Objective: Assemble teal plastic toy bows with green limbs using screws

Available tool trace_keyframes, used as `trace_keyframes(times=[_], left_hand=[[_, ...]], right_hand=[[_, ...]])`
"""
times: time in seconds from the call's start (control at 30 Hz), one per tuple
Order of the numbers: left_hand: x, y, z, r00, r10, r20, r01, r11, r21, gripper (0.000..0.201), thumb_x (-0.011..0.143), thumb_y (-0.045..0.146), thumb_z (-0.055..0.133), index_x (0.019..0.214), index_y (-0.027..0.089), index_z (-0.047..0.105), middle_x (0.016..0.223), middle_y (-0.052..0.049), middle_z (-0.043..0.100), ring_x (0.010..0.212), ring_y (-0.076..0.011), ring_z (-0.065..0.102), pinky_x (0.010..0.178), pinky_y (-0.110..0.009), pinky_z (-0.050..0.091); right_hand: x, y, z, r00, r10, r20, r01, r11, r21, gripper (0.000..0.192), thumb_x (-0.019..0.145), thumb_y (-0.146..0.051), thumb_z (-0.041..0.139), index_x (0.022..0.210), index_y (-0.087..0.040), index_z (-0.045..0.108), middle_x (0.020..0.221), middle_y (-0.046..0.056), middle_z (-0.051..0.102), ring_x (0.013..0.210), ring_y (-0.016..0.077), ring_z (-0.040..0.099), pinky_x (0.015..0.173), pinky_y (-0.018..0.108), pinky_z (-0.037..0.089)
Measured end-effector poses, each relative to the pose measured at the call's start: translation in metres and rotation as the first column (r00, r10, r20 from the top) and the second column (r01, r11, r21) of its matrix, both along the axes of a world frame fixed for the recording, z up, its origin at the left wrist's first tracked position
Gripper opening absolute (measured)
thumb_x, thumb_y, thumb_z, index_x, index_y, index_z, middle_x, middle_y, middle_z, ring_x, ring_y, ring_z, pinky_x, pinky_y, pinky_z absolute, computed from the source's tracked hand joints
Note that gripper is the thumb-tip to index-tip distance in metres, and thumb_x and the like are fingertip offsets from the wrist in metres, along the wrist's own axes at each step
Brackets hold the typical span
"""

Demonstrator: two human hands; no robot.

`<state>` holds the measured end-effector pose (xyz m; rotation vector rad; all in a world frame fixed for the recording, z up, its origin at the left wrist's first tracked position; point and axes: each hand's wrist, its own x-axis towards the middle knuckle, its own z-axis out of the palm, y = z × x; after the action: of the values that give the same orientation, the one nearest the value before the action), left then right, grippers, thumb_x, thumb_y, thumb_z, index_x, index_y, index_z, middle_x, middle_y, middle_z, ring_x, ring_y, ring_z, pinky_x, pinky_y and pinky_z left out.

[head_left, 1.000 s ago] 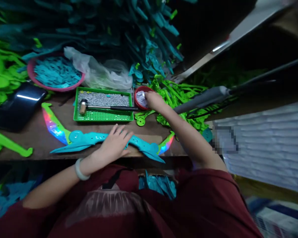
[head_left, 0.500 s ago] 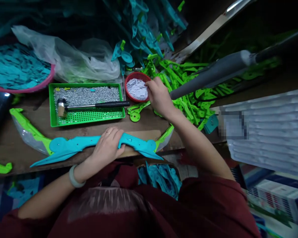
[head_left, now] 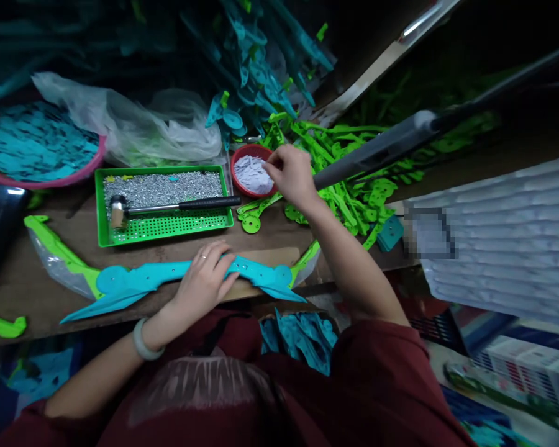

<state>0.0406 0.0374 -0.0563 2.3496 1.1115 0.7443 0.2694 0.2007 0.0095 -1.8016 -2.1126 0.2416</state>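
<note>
A toy bow of blue plastic [head_left: 161,273], with lime-green end arms, lies across the bench near its front edge. My left hand [head_left: 205,278] is wrapped over its middle. My right hand [head_left: 292,177] hovers at the right side of a small red basket [head_left: 254,149], its thumb and forefinger pinched over the small white pieces [head_left: 251,175] inside. Whatever sits between those fingertips is too small to make out. A mallet [head_left: 168,208] rests on a green tray [head_left: 168,239] that holds many small metal pins [head_left: 168,186].
Lime-green plastic parts [head_left: 335,198] are heaped right of the basket, under a slanting grey padded bar [head_left: 377,146]. A pink basin [head_left: 103,149] of blue pieces and a clear plastic bag [head_left: 135,124] stand at the back left. Blue parts [head_left: 302,335] fill a box below the edge.
My right hand has drawn slightly back from the white pieces, fingers still pinched. My left hand stays on the bow, its fingers shifted a little. The whole view has shifted slightly.
</note>
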Motion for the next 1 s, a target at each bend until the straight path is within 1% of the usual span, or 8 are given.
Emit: trace_keyframes(times=[0.17,0.27,0.37,0.47,0.57,0.67,0.83,1.0], left_hand=[[-0.014,-0.008,0.005,0.991,0.026,0.128,-0.026,1.000,-0.004,0.024,0.095,0.022,0.057,0.117,0.014,0.058,0.125,-0.016,0.060,0.123,-0.0300,0.054,0.103,-0.052,0.049],[-0.022,-0.004,0.020,0.902,0.195,0.384,-0.132,0.974,-0.183,0.023,0.096,0.023,0.057,0.119,0.017,0.057,0.121,-0.012,0.062,0.114,-0.0231,0.061,0.097,-0.043,0.054],[-0.020,0.007,0.037,0.741,0.344,0.576,-0.129,0.916,-0.381,0.026,0.097,0.023,0.055,0.122,0.018,0.055,0.113,-0.010,0.064,0.099,-0.0175,0.067,0.084,-0.032,0.059],[-0.011,0.014,0.051,0.739,0.248,0.627,-0.114,0.963,-0.246,0.013,0.096,0.019,0.056,0.107,0.017,0.062,0.098,-0.006,0.067,0.091,-0.0158,0.067,0.078,-0.029,0.058],[-0.003,0.009,0.058,0.877,-0.007,0.481,-0.049,0.993,0.104,0.016,0.098,0.012,0.047,0.098,0.015,0.063,0.092,-0.006,0.067,0.091,-0.0163,0.066,0.081,-0.030,0.057],[0.000,-0.002,0.057,0.955,-0.083,0.286,0.004,0.964,0.265,0.024,0.100,0.012,0.041,0.116,0.013,0.059,0.107,-0.011,0.068,0.102,-0.0193,0.065,0.088,-0.034,0.056],[-0.008,-0.016,0.023,0.999,-0.047,0.013,0.045,0.992,0.119,0.035,0.092,0.023,0.060,0.126,0.014,0.057,0.130,-0.019,0.060,0.122,-0.0328,0.057,0.099,-0.051,0.050],[-0.008,-0.021,-0.010,0.988,-0.087,-0.126,0.098,0.991,0.086,0.043,0.088,0.022,0.064,0.130,0.013,0.057,0.142,-0.019,0.053,0.132,-0.0355,0.049,0.110,-0.056,0.040]], right_hand=[[-0.012,0.018,-0.002,0.996,-0.042,0.074,0.046,0.997,-0.056,0.012,0.081,-0.009,0.050,0.076,-0.019,0.054,0.092,0.009,0.062,0.091,0.0230,0.058,0.087,0.039,0.047],[-0.026,-0.022,0.015,0.962,0.069,-0.264,-0.087,0.995,-0.057,0.014,0.083,-0.016,0.053,0.073,-0.022,0.047,0.080,0.003,0.059,0.074,0.0175,0.059,0.073,0.034,0.050],[-0.046,-0.081,0.029,0.785,0.184,-0.592,-0.280,0.957,-0.073,0.012,0.087,-0.027,0.060,0.084,-0.023,0.050,0.080,0.000,0.060,0.064,0.0138,0.060,0.059,0.029,0.050],[-0.061,-0.134,0.032,0.808,0.276,-0.521,-0.347,0.937,-0.043,0.003,0.091,-0.024,0.058,0.094,-0.024,0.058,0.080,0.001,0.063,0.068,0.0151,0.062,0.060,0.029,0.051],[-0.058,-0.163,0.028,0.881,0.314,-0.353,-0.307,0.949,0.077,0.009,0.090,-0.017,0.056,0.092,-0.025,0.060,0.078,0.001,0.064,0.067,0.0156,0.061,0.061,0.029,0.050],[-0.035,-0.170,0.021,0.918,0.249,-0.307,-0.252,0.967,0.030,0.011,0.090,-0.020,0.056,0.094,-0.025,0.065,0.080,0.003,0.067,0.067,0.0167,0.062,0.062,0.031,0.052],[0.018,-0.171,-0.007,0.835,0.034,-0.549,-0.142,0.977,-0.157,0.016,0.089,-0.034,0.063,0.088,-0.020,0.071,0.086,0.007,0.075,0.077,0.0201,0.069,0.067,0.034,0.056],[0.029,-0.174,-0.044,0.747,0.257,-0.614,-0.410,0.904,-0.121,0.014,0.091,-0.032,0.063,0.087,-0.021,0.071,0.082,0.006,0.075,0.081,0.0191,0.068,0.078,0.037,0.055]])
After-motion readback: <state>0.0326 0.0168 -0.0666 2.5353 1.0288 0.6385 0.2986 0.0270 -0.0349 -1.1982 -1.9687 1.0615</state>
